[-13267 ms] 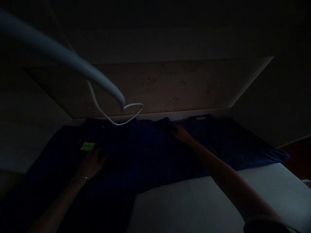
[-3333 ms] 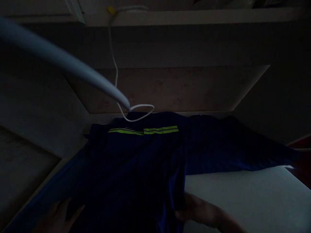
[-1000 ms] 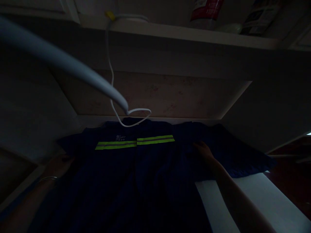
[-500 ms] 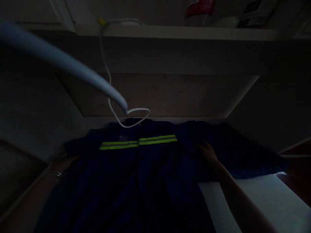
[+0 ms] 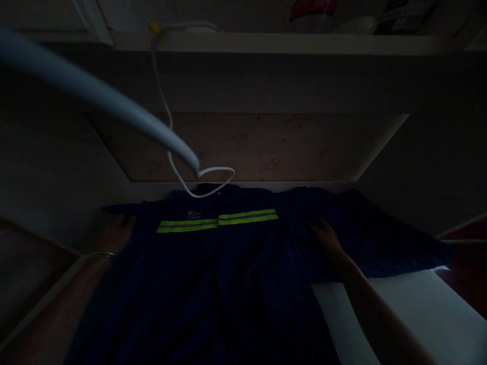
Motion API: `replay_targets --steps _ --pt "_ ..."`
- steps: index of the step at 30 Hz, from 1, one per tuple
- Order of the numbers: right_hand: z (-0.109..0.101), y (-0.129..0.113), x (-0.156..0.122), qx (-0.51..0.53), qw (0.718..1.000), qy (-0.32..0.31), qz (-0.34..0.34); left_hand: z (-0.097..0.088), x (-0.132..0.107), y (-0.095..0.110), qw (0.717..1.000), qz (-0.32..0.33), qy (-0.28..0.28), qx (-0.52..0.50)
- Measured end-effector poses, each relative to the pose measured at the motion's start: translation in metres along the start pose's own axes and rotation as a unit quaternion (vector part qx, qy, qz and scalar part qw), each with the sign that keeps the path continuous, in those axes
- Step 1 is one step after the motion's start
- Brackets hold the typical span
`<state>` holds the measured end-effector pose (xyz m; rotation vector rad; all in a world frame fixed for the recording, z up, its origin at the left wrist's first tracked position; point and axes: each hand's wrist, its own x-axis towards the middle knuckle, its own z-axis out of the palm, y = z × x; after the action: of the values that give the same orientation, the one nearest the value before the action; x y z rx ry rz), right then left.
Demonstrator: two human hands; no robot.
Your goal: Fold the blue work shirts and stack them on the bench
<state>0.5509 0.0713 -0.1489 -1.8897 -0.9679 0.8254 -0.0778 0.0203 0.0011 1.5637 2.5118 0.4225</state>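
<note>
A dark blue work shirt (image 5: 213, 284) with a yellow-green reflective stripe (image 5: 216, 221) across its chest lies spread on a white surface (image 5: 411, 314) in dim light. My left hand (image 5: 114, 234), with a bracelet at the wrist, rests on the shirt's left shoulder edge; its fingers look curled on the cloth. My right hand (image 5: 326, 236) lies flat on the shirt's right side, fingers stretched out over the fabric. A second stretch of blue cloth (image 5: 380, 238) runs off to the right.
A pale curved tube (image 5: 95, 99) crosses the upper left, out of focus, close to the camera. A white cord (image 5: 167, 126) hangs from a shelf (image 5: 266, 43) and loops above the collar. Bottles stand on the shelf. A wall panel (image 5: 266, 147) backs the surface.
Over the last second my left hand has slid up and inward onto the shirt's left shoulder. My right hand has stayed nearly still on the right side.
</note>
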Motion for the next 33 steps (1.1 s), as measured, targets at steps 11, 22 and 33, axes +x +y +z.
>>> replay_targets --steps 11,22,33 --pt "0.001 0.007 0.004 -0.020 0.999 0.011 -0.032 0.106 -0.091 0.073 0.929 0.291 -0.175 0.144" --pt "0.004 0.006 -0.001 -0.011 1.000 0.023 -0.010 0.086 -0.077 0.090 0.962 0.241 -0.094 0.088" --pt "-0.002 -0.003 0.010 0.003 0.999 0.014 0.030 0.114 -0.004 0.071 0.972 0.200 0.081 0.093"
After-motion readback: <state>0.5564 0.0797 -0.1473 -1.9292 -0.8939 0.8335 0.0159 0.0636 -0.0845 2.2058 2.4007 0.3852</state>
